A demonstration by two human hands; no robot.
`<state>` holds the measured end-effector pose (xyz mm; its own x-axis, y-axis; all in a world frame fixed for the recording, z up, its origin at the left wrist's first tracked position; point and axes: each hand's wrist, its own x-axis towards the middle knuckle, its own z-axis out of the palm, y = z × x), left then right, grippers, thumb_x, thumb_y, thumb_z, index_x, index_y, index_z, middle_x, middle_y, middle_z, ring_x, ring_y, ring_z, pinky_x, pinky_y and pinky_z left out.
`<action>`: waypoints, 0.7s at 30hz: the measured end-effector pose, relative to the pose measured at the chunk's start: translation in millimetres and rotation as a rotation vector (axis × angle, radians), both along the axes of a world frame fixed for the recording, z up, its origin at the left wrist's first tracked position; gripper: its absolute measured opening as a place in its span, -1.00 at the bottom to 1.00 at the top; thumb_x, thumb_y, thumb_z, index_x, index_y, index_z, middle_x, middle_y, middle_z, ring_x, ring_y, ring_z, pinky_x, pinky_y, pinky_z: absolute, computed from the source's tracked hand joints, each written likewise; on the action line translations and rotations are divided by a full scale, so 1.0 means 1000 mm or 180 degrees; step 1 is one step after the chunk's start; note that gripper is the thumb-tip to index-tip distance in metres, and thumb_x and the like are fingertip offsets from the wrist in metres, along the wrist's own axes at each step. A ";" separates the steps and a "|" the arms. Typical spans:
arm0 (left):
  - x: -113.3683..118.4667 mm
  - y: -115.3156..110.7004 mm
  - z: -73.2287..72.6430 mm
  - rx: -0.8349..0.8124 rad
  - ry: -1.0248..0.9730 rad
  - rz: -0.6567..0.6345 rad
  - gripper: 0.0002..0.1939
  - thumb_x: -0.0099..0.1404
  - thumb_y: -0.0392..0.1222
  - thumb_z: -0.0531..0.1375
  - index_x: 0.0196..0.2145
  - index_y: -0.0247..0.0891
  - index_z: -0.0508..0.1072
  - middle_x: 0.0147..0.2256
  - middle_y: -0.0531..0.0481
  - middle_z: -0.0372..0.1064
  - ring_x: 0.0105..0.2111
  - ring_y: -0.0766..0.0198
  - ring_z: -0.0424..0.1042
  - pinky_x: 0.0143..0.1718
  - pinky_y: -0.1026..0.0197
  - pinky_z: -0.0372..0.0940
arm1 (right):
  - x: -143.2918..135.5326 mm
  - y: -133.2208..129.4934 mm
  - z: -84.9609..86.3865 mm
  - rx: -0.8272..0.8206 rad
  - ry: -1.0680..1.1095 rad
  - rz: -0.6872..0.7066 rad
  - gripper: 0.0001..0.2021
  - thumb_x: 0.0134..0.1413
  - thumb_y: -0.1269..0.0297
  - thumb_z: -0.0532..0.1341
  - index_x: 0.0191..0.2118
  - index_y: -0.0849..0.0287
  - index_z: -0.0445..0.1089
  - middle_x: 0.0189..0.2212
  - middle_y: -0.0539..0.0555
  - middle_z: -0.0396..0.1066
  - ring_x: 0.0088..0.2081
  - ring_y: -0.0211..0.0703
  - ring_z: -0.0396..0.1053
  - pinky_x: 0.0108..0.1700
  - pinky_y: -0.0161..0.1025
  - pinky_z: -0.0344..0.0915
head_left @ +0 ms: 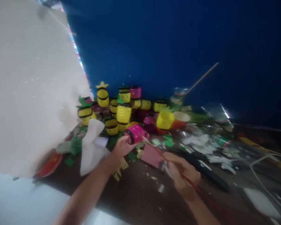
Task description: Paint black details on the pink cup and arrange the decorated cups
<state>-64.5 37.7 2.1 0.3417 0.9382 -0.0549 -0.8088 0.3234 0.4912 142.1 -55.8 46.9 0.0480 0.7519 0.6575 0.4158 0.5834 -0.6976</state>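
My left hand (pixel 123 147) is closed around a small magenta cup (pixel 136 133) with a dark band at its near end, tilted on its side above the table. A thin red-handled paintbrush (pixel 158 152) is gripped in my right hand (pixel 184 170), its pale tip at the side of the cup; whether it touches cannot be made out through the blur. Beneath the brush lies a pink square sheet (pixel 152 155). A white crumpled cloth or bag (pixel 91 156) lies beside my left forearm. Yellow cut scraps (pixel 120 168) are under my left wrist.
Several yellow cups with black bands (pixel 124 113) crowd the back, some with green leaf tops. An orange bowl (pixel 180 120) stands right of them. White and clear scraps (pixel 201 143), a long black bar (pixel 208 173) and a red lid (pixel 49 164) lie around. A blue wall (pixel 166 40) rises behind.
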 end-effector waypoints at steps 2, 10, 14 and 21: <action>0.000 0.000 0.001 -0.0057 0.0047 -0.0034 -0.58 0.11 -0.30 0.06 -0.06 -0.11 0.41 -0.20 0.05 0.49 0.03 0.19 0.32 0.17 0.02 -0.01 | 0.001 0.000 0.000 0.0010 0.0069 0.0029 -0.87 0.04 0.40 0.15 -0.34 0.10 0.44 -0.41 0.09 0.53 -0.31 -0.07 0.49 -0.24 -0.12 0.45; 0.001 0.000 -0.001 0.0206 -0.0024 -0.0031 -0.57 0.09 -0.26 0.09 -0.05 -0.11 0.41 -0.20 0.01 0.48 -0.03 0.15 0.36 0.17 -0.05 0.00 | 0.011 0.004 -0.018 0.0200 0.0470 0.0355 -0.86 0.01 0.43 0.16 -0.36 0.07 0.45 -0.53 0.02 0.46 -0.36 -0.07 0.47 -0.23 -0.08 0.43; 0.002 -0.003 0.005 0.0143 -0.0063 -0.0072 -0.55 0.05 -0.28 0.10 -0.05 -0.17 0.41 -0.22 -0.02 0.49 -0.02 0.10 0.36 0.17 -0.07 -0.02 | 0.009 0.001 -0.016 0.0229 0.0620 0.0264 -0.84 0.06 0.41 0.13 -0.31 0.07 0.45 -0.49 0.04 0.48 -0.28 -0.04 0.47 -0.12 -0.01 0.38; 0.004 -0.004 0.009 -0.0083 -0.0040 -0.0152 -0.65 0.03 -0.33 0.08 -0.21 -0.16 0.48 -0.37 0.02 0.51 0.00 0.09 0.34 0.19 -0.06 -0.07 | 0.007 -0.002 -0.009 0.0105 0.0190 0.0190 -0.80 0.05 0.44 0.13 -0.25 0.08 0.44 -0.42 0.06 0.51 -0.22 -0.07 0.46 -0.11 -0.08 0.40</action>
